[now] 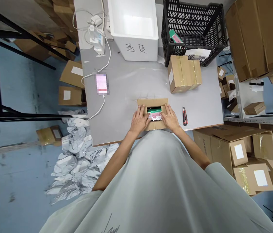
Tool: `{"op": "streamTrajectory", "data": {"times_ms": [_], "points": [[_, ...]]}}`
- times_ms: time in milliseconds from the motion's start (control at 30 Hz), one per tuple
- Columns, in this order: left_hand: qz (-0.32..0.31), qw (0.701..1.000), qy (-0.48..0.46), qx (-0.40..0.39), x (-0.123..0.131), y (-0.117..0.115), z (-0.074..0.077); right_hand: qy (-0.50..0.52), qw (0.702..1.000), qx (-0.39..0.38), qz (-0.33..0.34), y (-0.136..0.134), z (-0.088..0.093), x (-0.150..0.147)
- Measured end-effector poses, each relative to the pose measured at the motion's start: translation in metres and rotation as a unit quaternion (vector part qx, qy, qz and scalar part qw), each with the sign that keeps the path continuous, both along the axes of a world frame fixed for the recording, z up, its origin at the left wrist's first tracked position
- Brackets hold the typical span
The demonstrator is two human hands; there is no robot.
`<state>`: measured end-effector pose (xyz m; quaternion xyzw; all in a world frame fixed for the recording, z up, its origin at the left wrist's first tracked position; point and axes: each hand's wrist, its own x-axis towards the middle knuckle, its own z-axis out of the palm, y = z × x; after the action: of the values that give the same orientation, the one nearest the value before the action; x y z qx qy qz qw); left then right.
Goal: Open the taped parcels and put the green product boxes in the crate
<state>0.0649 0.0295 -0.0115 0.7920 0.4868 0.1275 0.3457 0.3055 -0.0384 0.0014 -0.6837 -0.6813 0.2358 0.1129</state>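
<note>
An open cardboard box [152, 102] sits at the table's near edge, its flaps spread. Inside it lies a green and pink packet [154, 110] with crumpled white paper [156, 118] at its near side. My left hand [138, 120] grips the left flap, fingers over the top and thumb toward the opening. On the opposite flap, my right hand [170, 119] holds on in the same way. A red and black utility knife [184, 116] rests on the table to the right of my right hand, apart from it.
Taped cardboard boxes [180, 74] stand farther back on the grey table [131, 81]. Behind are a white bin [141, 48] and a black crate [194, 40]. A cabled phone [101, 84] lies left. Crumpled paper [78, 161] and several cartons [252, 176] flank the table.
</note>
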Motion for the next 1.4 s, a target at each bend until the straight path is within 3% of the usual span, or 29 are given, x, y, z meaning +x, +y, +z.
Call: {"op": "streamTrajectory", "data": {"times_ms": [133, 233, 333, 433, 633, 700, 800, 867, 967, 1200, 1400], "points": [[0.043, 0.999, -0.022, 0.000, -0.005, -0.003, 0.007, 0.014, 0.999, 0.011, -0.046, -0.008, 0.007, 0.016], [0.077, 0.996, -0.031, 0.015, -0.027, -0.006, 0.008, 0.000, 0.995, 0.031, -0.099, -0.019, 0.000, 0.036], [0.112, 0.993, -0.012, 0.021, -0.054, -0.008, 0.000, -0.014, 0.990, 0.038, -0.132, -0.030, -0.014, 0.050], [0.128, 0.992, 0.011, 0.000, -0.066, -0.009, -0.016, 0.000, 0.990, 0.007, -0.142, -0.035, -0.030, 0.050], [0.138, 0.985, -0.024, -0.097, -0.040, -0.011, -0.044, 0.098, 0.983, -0.060, -0.143, -0.024, -0.048, 0.039], [0.152, 0.982, -0.027, -0.111, -0.034, -0.011, -0.043, 0.102, 0.982, -0.063, -0.143, -0.021, -0.045, 0.039], [0.154, 0.986, -0.030, -0.049, -0.030, -0.013, -0.030, 0.051, 0.989, -0.035, -0.134, -0.022, -0.030, 0.039], [0.137, 0.990, -0.035, -0.007, -0.024, -0.014, -0.020, 0.021, 0.995, -0.006, -0.102, -0.021, -0.018, 0.034], [0.086, 0.996, -0.005, -0.025, -0.006, -0.015, -0.013, -0.014, 0.999, -0.021, -0.021, -0.013, -0.006, 0.020], [0.023, 0.992, 0.100, -0.070, 0.031, -0.012, -0.025, -0.130, 0.987, -0.077, 0.050, 0.018, -0.009, -0.009], [0.015, 0.996, 0.047, -0.068, 0.030, -0.017, -0.026, -0.124, 0.987, -0.084, 0.058, 0.020, -0.008, -0.005]]}}
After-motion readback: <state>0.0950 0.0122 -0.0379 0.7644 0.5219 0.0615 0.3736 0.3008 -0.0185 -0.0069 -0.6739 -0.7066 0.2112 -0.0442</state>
